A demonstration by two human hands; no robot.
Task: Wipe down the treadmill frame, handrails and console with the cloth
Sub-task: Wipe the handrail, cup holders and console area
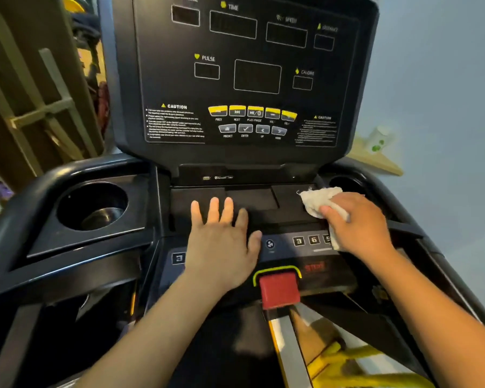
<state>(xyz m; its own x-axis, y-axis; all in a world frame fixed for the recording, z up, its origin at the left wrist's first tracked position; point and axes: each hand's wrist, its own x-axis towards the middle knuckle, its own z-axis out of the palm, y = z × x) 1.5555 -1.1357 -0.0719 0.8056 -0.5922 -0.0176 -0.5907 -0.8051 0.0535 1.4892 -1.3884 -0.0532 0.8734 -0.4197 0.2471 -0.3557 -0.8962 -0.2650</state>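
r hand [359, 222] grips white cloth [318, 201], pressing it on console [252, 203] tray, r side by cup holder [345, 184]. l hand [224, 236] flat, fingers straight, braced mid-tray. est. console wipe underway; display panel [249, 71], handrails, frame prob. still to do, can't confirm.

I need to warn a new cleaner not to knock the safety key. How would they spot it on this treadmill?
Start at the big black console and drop past the flat shelf to the numbered buttons. Just below them, between the person's forearms, sits the safety key. It is the only red block there, capped by a yellow-green arch.
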